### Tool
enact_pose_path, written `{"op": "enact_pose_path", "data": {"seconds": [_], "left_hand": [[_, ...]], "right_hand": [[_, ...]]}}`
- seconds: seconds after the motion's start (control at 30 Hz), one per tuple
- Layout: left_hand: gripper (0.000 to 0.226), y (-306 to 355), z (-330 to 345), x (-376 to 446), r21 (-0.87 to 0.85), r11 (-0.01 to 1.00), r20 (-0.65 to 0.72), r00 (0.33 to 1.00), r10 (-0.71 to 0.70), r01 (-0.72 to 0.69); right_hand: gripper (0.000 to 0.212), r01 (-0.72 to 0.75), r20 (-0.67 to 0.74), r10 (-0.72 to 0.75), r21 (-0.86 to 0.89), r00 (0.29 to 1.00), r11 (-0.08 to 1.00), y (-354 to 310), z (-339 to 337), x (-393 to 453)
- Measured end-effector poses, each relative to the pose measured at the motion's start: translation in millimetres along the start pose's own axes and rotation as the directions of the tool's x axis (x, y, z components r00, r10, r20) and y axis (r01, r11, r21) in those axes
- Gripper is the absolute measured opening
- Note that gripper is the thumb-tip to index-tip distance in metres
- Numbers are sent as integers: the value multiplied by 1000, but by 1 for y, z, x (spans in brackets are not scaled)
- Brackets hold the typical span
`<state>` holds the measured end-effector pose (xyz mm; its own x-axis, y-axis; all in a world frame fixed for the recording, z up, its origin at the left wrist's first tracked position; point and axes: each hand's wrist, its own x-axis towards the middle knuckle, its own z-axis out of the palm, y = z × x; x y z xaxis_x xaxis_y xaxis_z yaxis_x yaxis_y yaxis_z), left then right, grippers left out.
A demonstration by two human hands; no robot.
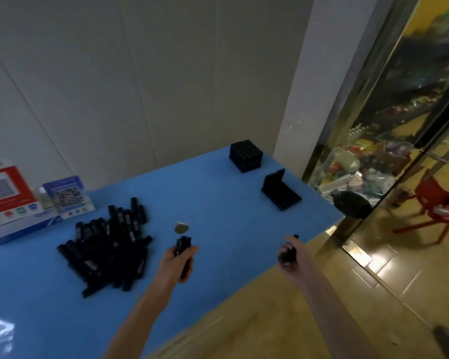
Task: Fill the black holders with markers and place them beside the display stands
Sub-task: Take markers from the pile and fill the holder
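A blue bench [231, 203] filled most of the view, set against a pale panelled wall [114, 73], with a glass door [399, 125] and a red chair [433, 203] off to the right. At the bench's far left stood two display stands, a red and white one [5, 198] and a smaller blue one [68, 198], both showing printed square codes.

In front of the stands lay a loose heap of black markers [106, 250], piled across one another, likely dumped there as the supply to draw from. At the far right corner of the bench sat a black cube holder [245, 155] with a grid of holes on top; whether any holes were filled could not be told. Nearer, and just apart from it, a second black holder [280, 190] lay open like a hinged case. Both holders were well apart from the stands, so the placing step looked undone.

A small round brownish object [181, 228], too blurred to name, lay near the bench's middle.

The left hand [178, 263] hovered over the bench beside the heap, its grip curled round a couple of markers [183, 251] held upright. The right hand [289, 251] hung past the bench edge, its grip closed round another dark marker [287, 255]. Both seemed gathered for carrying to the holders.
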<state>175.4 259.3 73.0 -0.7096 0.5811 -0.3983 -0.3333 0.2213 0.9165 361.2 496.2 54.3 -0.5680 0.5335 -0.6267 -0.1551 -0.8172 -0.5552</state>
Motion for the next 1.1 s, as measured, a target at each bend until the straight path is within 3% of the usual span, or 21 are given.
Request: {"op": "enact_pose_path", "data": {"seconds": [0.13,0.23,0.3,0.37,0.5,0.73,0.93,1.1], "left_hand": [[22,-3,72,-4,13,1000,24,1000,-10,10],[20,-1,116,-3,6,1000,26,1000,-17,17],[19,2,140,1,-2,1000,21,1000,-16,16],[19,5,160,8,-5,1000,10,1000,-17,17],[18,12,192,33,-12,1000,-12,1000,-26,26],[18,20,234,103,-58,998,-51,998,-26,23],[19,29,264,150,-103,995,-59,998,-13,7],[22,38,278,170,-92,995,-128,992,21,-33]], "right_hand": [[36,-57,-35,53,-139,998,989,-43,-45,4],[30,-138,-73,119,-365,990,921,-70,-63,8],[19,-105,-52,91,-512,994,852,-86,-65,12],[8,-62,-8,69,-555,998,830,-100,-64,18],[22,4,92,69,-628,993,778,-124,-55,39],[24,77,252,186,-762,950,643,-160,-30,94],[53,167,340,267,-844,902,510,-182,-7,134],[60,231,426,329,-838,843,494,-200,8,159]]}}
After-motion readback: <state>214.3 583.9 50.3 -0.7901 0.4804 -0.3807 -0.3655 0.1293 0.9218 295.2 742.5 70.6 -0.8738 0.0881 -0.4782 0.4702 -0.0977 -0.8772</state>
